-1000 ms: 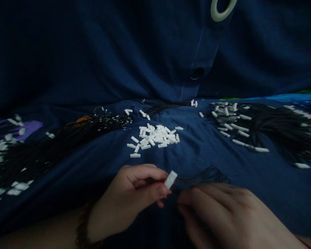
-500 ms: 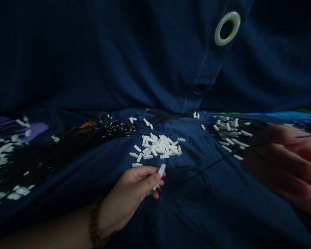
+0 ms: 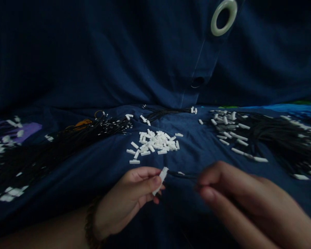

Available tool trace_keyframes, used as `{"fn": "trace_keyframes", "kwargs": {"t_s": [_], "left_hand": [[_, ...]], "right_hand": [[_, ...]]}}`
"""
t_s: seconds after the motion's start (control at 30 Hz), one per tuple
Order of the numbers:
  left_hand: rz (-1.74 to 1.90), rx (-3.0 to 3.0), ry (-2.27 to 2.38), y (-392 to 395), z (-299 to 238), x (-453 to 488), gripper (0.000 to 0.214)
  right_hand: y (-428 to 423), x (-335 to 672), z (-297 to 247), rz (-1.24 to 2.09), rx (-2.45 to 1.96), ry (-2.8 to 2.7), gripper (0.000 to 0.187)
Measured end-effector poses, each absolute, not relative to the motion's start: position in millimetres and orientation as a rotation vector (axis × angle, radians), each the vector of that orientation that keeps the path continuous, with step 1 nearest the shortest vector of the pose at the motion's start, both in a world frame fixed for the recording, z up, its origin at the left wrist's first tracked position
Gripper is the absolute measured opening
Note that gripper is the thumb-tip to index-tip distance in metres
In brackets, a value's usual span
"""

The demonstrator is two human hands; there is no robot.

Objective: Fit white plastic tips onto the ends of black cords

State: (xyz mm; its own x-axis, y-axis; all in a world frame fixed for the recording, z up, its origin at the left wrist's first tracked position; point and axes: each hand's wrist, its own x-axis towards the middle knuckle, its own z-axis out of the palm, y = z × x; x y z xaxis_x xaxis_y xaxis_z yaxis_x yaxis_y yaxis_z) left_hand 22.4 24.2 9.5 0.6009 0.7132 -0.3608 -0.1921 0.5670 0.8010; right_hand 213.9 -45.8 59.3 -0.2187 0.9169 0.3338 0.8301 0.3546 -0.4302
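Note:
Between the thumb and fingers of my left hand [image 3: 134, 192] is a white plastic connector housing [image 3: 161, 180], tilted with its upper end to the right. Thin black wires [image 3: 184, 175] run from near the housing toward my right hand [image 3: 238, 197], whose thumb and forefinger are pinched together on them. A small light tip shows along these wires, a short way right of the housing. Just beyond my hands lies a loose pile of white connector housings [image 3: 158, 141] on the dark blue cloth [image 3: 194, 148].
On the left, a bundle of black wires [image 3: 59, 145] has bare metal tips at its far end and white connectors at its near end. More black wires with white connectors [image 3: 272, 135] lie at right. Behind hangs a blue curtain with a pale ring [image 3: 232, 17].
My right hand has come in from the far right, down and leftward, close to the left hand. The left hand still holds the housing almost in place.

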Motion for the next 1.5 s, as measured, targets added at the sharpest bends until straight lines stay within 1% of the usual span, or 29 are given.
{"fn": "trace_keyframes", "kwargs": {"t_s": [0.03,0.1,0.3,0.57,0.8,0.9,1.1,1.23,1.33,1.4,1.5], "left_hand": [[0.582,0.777,0.728,24,9,22,0.01],[0.556,0.727,0.688,23,9,22,0.009],[0.529,0.645,0.615,24,7,22,0.009],[0.53,0.604,0.603,23,9,21,0.007],[0.525,0.605,0.602,23,8,20,0.008],[0.531,0.606,0.61,23,8,21,0.008],[0.524,0.617,0.616,24,8,23,0.008],[0.531,0.63,0.637,22,10,22,0.007],[0.534,0.635,0.625,21,9,21,0.008],[0.534,0.633,0.619,21,9,22,0.008],[0.532,0.643,0.625,21,9,22,0.008]], "right_hand": [[-44,207,59,0.292,-1.486,-2.148,0.017],[-41,196,55,0.332,-1.422,-2.224,0.015],[-38,194,41,0.191,-1.337,-2.26,0.015],[-36,193,37,0.112,-1.255,-2.276,0.025],[-41,189,32,-0.143,-1.371,-2.281,0.03],[-42,189,32,-0.166,-1.397,-2.272,0.031],[-41,190,38,0.038,-1.373,-2.26,0.027],[-39,191,44,0.287,-1.381,-2.266,0.023],[-36,191,48,0.458,-1.448,-2.247,0.025],[-35,191,48,0.514,-1.489,-2.22,0.026],[-35,191,47,0.497,-1.528,-2.198,0.026]]}}
